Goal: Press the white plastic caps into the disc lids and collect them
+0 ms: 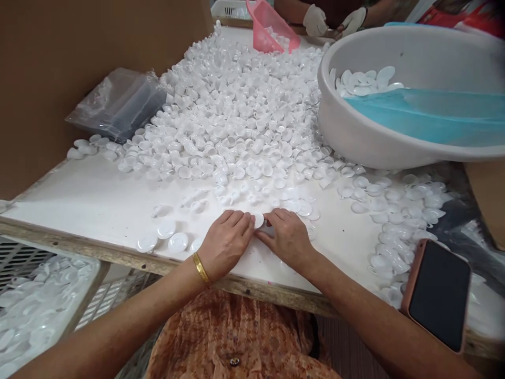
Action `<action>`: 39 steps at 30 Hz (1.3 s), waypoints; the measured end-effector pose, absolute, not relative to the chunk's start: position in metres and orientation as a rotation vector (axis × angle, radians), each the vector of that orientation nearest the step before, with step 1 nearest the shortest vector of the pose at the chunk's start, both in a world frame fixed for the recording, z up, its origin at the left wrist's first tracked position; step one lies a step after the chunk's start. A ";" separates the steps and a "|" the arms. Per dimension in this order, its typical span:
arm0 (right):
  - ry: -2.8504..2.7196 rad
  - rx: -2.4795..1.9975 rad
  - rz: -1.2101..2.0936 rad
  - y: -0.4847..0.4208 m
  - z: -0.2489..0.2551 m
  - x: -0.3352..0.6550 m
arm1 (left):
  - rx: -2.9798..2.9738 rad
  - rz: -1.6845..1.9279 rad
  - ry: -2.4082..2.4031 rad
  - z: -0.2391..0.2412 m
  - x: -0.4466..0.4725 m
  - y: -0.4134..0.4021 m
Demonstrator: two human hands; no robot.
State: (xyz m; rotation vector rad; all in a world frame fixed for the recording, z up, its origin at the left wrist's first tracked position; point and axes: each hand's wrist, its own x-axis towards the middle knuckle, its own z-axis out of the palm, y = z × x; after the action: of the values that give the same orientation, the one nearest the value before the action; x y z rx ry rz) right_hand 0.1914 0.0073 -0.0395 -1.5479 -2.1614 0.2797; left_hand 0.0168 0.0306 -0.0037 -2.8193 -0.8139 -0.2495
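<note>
My left hand (pixel 225 241) and my right hand (pixel 287 237) rest side by side on the white table (pixel 98 200) near its front edge, fingertips meeting. Between them they pinch a small white plastic cap (pixel 258 219). The fingers of both hands are curled and closed on it. A gold bangle sits on my left wrist. A large heap of white plastic caps (pixel 236 116) covers the table beyond my hands. A few loose caps (pixel 165 237) lie just left of my left hand.
A big white basin (pixel 394 142) with caps and a blue sheet stands at the right. A phone (pixel 437 295) lies at the front right. A clear plastic bag (pixel 118 102) lies far left. Another person's gloved hands (pixel 335 21) work beside a pink scoop (pixel 272 31). A basket of caps (pixel 35 305) sits lower left.
</note>
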 end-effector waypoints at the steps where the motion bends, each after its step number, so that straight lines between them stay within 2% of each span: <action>1: -2.159 -1.545 0.281 0.007 -0.040 0.191 | -2.829 -0.212 -0.770 -0.002 0.017 0.032; 9: -2.116 -1.578 0.340 0.011 -0.042 0.191 | -2.891 0.050 -0.598 0.011 0.023 0.041; 20: -2.103 -1.601 0.448 0.014 -0.037 0.192 | -2.910 -0.069 -0.504 0.008 0.020 0.047; 26: -2.104 -1.544 0.530 0.010 -0.030 0.197 | -2.962 0.019 -0.517 0.011 0.019 0.045; 28: -2.100 -1.493 0.444 0.006 -0.026 0.200 | -2.966 0.015 -0.530 0.011 0.020 0.043; 33: -2.368 -1.278 -0.003 -0.007 -0.022 0.201 | -2.967 -0.082 -0.628 0.004 0.021 0.037; 39: -2.544 -1.220 -0.146 -0.011 -0.020 0.197 | -2.962 -0.241 -0.669 -0.007 0.015 0.032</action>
State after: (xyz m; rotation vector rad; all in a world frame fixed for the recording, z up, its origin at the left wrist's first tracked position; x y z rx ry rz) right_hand 0.1972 -0.0109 -0.0200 -1.2200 -2.5444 -0.1461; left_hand 0.0151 0.0323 -0.0069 -2.9615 -0.6692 -0.2413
